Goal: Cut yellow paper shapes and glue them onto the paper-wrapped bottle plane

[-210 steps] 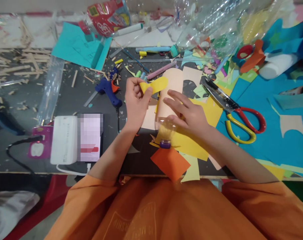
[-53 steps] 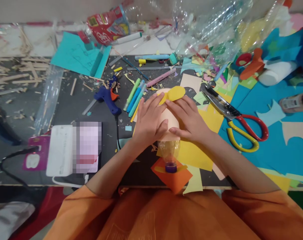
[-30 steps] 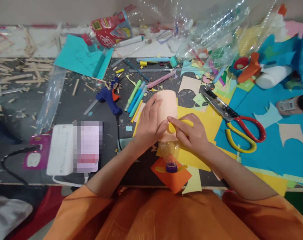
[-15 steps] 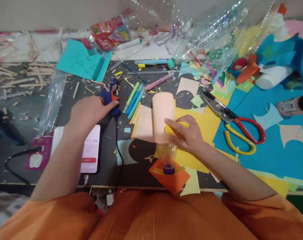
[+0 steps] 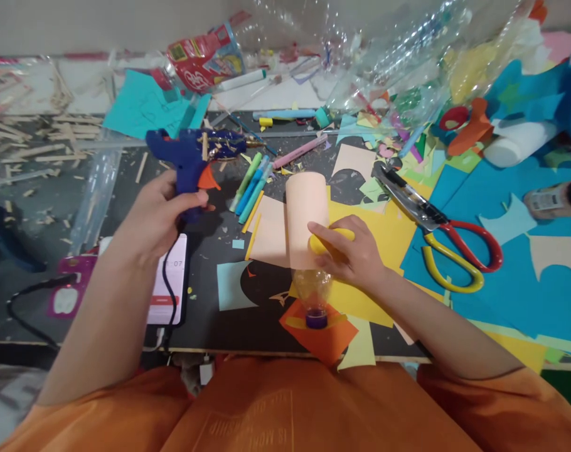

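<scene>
The left hand [image 5: 156, 216] had the blue glue gun [image 5: 191, 157] up off the table [image 5: 261, 333] now, fingers wrapped tight round the grip. Half a second before, that hand was only just closing on the gun as it lay flat near the felt pens [image 5: 250, 185]; a second before, it was still pressed against the bottle. The gun's barrel ran level, long axis left to right, nozzle aimed toward the table's right side, handle hanging down into the palm, black cord [image 5: 165, 295] trailing toward the near edge over the phone [image 5: 169, 285].

Over at the middle of the table, close to the near edge, lay the paper-wrapped bottle [image 5: 304, 216], on its side, long axis running from near edge to far edge, purple cap [image 5: 316, 320] pointing at the person, open peach end pointing at the far edge. It had barely shifted since the earlier frame. The right hand [image 5: 354, 254] lay curled against its right flank, fingers pinching a yellow paper cutout [image 5: 330, 237] against the wrap, just as it did half a second ago.

The red-and-yellow scissors [image 5: 450, 235] lay well apart, toward the right edge, blades pointing at the far edge.
</scene>
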`<state>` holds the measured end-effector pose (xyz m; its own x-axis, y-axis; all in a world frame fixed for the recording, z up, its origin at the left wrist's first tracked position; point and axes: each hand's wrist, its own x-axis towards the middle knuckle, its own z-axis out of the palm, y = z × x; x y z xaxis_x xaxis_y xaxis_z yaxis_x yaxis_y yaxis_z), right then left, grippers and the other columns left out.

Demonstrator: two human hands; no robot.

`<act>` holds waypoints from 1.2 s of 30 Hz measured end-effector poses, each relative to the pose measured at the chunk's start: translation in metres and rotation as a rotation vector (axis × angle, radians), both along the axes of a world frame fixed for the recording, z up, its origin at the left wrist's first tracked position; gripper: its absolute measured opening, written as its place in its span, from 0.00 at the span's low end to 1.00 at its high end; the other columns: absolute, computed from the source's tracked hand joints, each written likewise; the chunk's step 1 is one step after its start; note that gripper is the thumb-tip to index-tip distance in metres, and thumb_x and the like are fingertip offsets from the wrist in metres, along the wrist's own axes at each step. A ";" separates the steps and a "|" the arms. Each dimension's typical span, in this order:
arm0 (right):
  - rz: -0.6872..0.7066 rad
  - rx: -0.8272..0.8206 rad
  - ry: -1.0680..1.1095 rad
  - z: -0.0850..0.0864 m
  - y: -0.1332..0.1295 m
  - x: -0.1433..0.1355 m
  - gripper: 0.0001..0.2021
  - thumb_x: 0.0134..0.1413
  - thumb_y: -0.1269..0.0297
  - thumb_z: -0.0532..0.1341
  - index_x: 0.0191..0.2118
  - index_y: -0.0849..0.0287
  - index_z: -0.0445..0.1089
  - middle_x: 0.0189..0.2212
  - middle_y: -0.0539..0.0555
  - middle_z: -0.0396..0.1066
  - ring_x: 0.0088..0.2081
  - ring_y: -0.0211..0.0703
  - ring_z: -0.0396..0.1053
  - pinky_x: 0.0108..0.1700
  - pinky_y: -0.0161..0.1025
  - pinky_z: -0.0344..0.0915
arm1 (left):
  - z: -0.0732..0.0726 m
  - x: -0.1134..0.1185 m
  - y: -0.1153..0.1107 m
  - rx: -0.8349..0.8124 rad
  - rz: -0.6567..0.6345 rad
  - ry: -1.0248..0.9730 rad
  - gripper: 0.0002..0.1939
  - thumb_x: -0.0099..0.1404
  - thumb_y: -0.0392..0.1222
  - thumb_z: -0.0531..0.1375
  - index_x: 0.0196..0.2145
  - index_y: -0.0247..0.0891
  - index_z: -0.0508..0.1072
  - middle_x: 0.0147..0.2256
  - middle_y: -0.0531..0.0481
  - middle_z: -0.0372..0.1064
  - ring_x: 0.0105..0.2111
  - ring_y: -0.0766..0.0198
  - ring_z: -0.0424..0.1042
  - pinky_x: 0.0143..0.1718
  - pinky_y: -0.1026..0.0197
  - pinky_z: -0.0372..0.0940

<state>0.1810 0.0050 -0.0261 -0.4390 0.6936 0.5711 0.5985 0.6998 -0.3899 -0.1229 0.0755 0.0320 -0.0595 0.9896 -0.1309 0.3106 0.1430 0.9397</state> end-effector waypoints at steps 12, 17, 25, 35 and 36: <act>0.012 -0.041 -0.008 -0.003 0.000 0.002 0.22 0.65 0.56 0.54 0.62 0.52 0.64 0.33 0.54 0.68 0.34 0.46 0.64 0.37 0.44 0.63 | 0.013 0.052 -0.026 -0.051 -0.261 -0.021 0.25 0.55 0.69 0.60 0.24 0.42 0.75 0.11 0.54 0.60 0.15 0.65 0.61 0.19 0.58 0.60; -0.006 -0.006 -0.015 0.000 0.000 0.000 0.20 0.66 0.53 0.52 0.54 0.57 0.71 0.31 0.54 0.68 0.32 0.44 0.64 0.36 0.42 0.62 | 0.009 0.055 -0.030 0.022 -0.347 0.106 0.27 0.61 0.69 0.55 0.25 0.42 0.74 0.13 0.54 0.62 0.15 0.65 0.61 0.20 0.59 0.60; -0.002 0.023 0.013 0.000 0.001 -0.002 0.19 0.66 0.54 0.52 0.55 0.57 0.69 0.31 0.54 0.68 0.32 0.45 0.63 0.36 0.42 0.62 | 0.004 0.053 -0.030 0.075 -0.337 0.181 0.22 0.64 0.64 0.55 0.28 0.42 0.71 0.20 0.52 0.68 0.15 0.65 0.61 0.20 0.59 0.63; 0.003 0.004 -0.011 0.001 0.000 -0.001 0.19 0.66 0.55 0.53 0.56 0.57 0.68 0.31 0.54 0.68 0.32 0.44 0.64 0.36 0.42 0.62 | 0.011 0.054 -0.031 0.096 -0.342 0.081 0.22 0.64 0.62 0.57 0.27 0.41 0.63 0.20 0.57 0.64 0.12 0.73 0.59 0.14 0.68 0.57; -0.007 0.004 -0.022 0.001 0.000 -0.001 0.19 0.66 0.54 0.52 0.55 0.58 0.69 0.31 0.54 0.68 0.32 0.44 0.65 0.36 0.42 0.62 | 0.012 0.054 -0.031 0.101 -0.335 0.079 0.22 0.64 0.62 0.58 0.27 0.40 0.63 0.20 0.57 0.65 0.12 0.74 0.59 0.14 0.69 0.57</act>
